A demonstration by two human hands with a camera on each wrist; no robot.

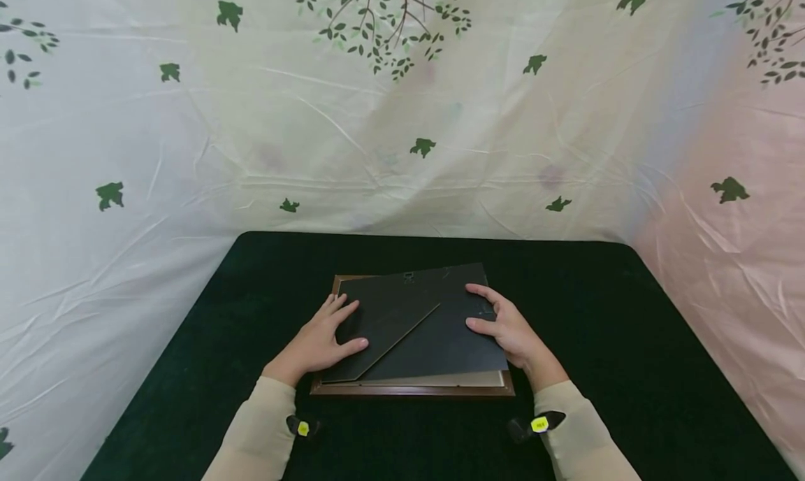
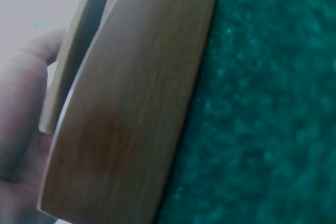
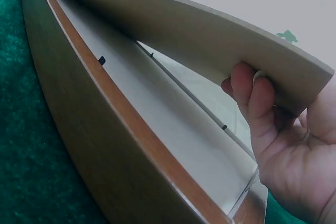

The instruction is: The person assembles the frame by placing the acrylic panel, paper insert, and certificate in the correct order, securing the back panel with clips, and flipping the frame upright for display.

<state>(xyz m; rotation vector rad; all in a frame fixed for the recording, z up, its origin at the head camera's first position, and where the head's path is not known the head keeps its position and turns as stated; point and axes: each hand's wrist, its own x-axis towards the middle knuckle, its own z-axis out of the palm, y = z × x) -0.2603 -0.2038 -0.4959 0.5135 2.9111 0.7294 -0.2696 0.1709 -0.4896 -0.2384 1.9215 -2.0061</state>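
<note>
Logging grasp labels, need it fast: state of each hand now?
Left hand: open, fingers spread, resting on the dark backing board.
Right hand: closed, holding the board's right end above the wooden frame.

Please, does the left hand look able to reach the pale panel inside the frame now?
Probably not directly: the left hand lies on the backing board, which covers the pale panel there; the gap widens towards the right hand.

Dark green table (image 1: pixel 189 369) under and all around the grip, fuzzy surface in both wrist views. Creased whitish curtain (image 1: pixel 327 166) beyond the grip, pinkish well off to its right. Branch print (image 1: pixel 402 12) high past the grip, others upper left/right; green leaf prints (image 1: pixel 423 147) scattered about.
</note>
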